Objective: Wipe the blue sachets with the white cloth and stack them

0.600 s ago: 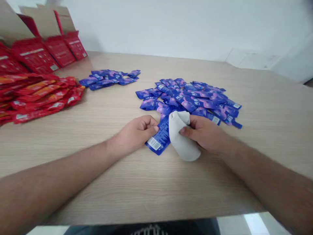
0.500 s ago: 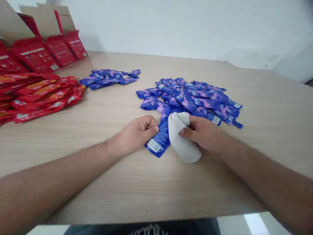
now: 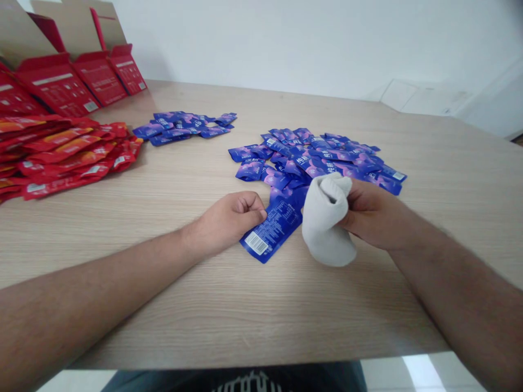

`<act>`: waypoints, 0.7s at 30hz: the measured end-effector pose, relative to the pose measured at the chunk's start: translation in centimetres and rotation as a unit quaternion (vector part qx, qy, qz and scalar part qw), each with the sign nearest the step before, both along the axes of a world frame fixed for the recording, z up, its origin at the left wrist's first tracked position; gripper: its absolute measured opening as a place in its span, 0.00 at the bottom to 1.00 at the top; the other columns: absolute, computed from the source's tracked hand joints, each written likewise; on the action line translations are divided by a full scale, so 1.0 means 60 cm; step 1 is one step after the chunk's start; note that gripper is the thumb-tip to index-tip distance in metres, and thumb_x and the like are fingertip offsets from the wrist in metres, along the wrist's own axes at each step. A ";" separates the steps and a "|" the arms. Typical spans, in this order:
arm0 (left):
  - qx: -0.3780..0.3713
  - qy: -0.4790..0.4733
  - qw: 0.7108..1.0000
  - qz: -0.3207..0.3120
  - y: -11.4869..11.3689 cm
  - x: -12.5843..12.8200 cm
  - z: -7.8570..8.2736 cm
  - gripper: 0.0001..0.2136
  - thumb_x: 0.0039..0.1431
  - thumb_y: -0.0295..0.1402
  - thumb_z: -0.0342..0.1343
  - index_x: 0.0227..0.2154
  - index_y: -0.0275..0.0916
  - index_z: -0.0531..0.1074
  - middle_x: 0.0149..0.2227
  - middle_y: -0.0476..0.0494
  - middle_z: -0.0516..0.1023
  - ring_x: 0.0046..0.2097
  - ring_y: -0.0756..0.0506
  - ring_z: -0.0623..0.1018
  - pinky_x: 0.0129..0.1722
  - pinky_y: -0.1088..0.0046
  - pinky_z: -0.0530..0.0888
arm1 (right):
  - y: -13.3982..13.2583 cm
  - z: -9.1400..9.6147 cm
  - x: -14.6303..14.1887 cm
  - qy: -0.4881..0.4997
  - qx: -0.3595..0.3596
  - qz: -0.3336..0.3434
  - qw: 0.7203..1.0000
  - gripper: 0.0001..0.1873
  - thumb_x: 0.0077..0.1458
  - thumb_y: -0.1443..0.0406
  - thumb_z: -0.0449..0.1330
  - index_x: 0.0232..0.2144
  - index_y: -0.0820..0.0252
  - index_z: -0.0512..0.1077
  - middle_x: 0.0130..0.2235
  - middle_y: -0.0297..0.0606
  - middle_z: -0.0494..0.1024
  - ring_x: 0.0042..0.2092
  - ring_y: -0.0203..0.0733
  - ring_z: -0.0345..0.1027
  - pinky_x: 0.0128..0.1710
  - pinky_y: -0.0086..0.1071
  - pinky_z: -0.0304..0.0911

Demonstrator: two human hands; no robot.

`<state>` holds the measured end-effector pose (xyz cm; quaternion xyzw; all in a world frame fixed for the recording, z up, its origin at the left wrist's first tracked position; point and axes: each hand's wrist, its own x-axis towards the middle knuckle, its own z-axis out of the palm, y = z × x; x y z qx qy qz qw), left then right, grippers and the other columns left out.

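Note:
My left hand [image 3: 231, 219] is closed, its fingertips pinching the edge of a blue sachet [image 3: 272, 228] that lies flat on the wooden table [image 3: 229, 305], barcode end toward me. To the right, my right hand [image 3: 373, 212] grips a bunched white cloth [image 3: 329, 220], held just off the sachet with its lower end near the tabletop. Right behind both hands lies a loose pile of blue sachets [image 3: 322, 158].
A smaller heap of blue sachets [image 3: 183, 128] lies further back on the left. Red sachets [image 3: 65, 155] are stacked at the left edge, with open red cartons [image 3: 81, 81] behind them. A white wall runs along the table's far side.
My right hand has lifted the white cloth off the sachet and moved it to the right. My left hand stays on the sachet, which now shows more of its face.

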<state>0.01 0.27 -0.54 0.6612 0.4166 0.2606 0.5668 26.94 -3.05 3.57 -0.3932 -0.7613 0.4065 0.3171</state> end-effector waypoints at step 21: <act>0.027 0.069 0.997 -0.036 -0.007 0.007 0.011 0.04 0.57 0.31 0.55 0.28 0.38 0.71 0.22 0.55 0.71 0.23 0.55 0.67 0.22 0.80 0.62 | -0.028 -0.040 -0.063 -0.212 0.395 -0.003 0.894 0.12 0.64 0.69 0.55 0.47 0.57 0.75 0.46 0.42 0.76 0.48 0.46 0.67 0.50 0.41 0.64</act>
